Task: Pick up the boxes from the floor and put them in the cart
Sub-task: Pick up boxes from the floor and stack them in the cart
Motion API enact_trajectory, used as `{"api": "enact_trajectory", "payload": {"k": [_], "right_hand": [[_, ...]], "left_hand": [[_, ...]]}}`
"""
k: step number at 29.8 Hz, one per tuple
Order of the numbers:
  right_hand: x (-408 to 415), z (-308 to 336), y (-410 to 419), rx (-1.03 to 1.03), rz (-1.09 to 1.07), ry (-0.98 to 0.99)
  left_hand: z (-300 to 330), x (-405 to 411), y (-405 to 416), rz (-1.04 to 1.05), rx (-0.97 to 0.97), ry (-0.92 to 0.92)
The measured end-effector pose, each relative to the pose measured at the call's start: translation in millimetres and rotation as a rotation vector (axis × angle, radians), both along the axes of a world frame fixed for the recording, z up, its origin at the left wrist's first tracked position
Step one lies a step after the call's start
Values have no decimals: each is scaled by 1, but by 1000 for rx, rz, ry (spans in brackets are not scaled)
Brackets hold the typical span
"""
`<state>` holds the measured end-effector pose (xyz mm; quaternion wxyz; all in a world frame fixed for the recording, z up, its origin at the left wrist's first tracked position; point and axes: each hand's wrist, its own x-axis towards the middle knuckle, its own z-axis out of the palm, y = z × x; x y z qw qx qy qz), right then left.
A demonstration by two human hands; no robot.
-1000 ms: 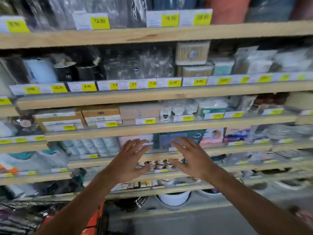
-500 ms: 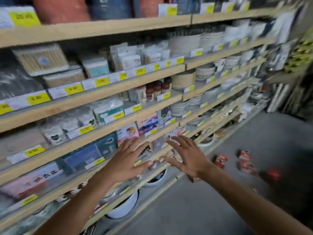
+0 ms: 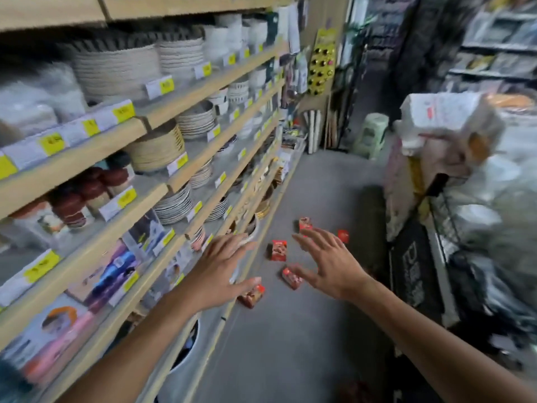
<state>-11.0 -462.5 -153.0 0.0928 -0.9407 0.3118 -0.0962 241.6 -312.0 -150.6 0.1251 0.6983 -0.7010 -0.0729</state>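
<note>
Left hand and right hand extended at frame centre, fingers spread, holding nothing, five small red boxes scattered on grey floor beyond, beside shelving at left.

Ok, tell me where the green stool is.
In the head view, the green stool stands at the far end of the aisle floor, right of centre, beyond the red boxes.
</note>
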Motion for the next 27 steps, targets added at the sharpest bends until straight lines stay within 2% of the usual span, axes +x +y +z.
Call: {"api": "enact_trajectory", "payload": {"k": [8,13,19,27], "right_hand": [[-28,-14,-44,10,-242,29],[-33,-30,-65,7,-330,89],[-32,-40,-116,71,-352,100],[-31,-59,-230,175,-297,69]], "left_hand": [[-23,15,-97,-189,-20,99],[-47,25,-143,-242,-3,85],[-59,26,-206,-236,107,97],[-70,7,-301,-186,132,85]]}}
